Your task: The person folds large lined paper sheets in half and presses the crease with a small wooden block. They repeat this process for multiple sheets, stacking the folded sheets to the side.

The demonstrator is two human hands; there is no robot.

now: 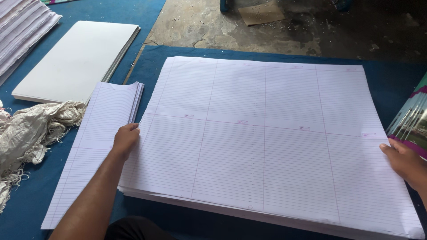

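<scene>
We see a big stack of ruled sheets (267,138) filling the frame's centre on a blue mat (391,84). Our left hand (125,138) and right hand (405,161) pinch its side edges. A folded ruled pile (98,142) lies lower left, white boards (75,60) and frayed cloth (31,133) beyond.

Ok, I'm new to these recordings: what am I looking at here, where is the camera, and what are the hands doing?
There is one picture, from a camera worn on a person's head, looking down at their own bare hands. The left hand and right hand rest on opposite edges of a large stack of ruled paper sheets on a blue mat. Beside the left hand lies a narrower ruled stack. Further left sit crumpled white sacking and blank white boards. Neither hand clearly grips anything.
</scene>
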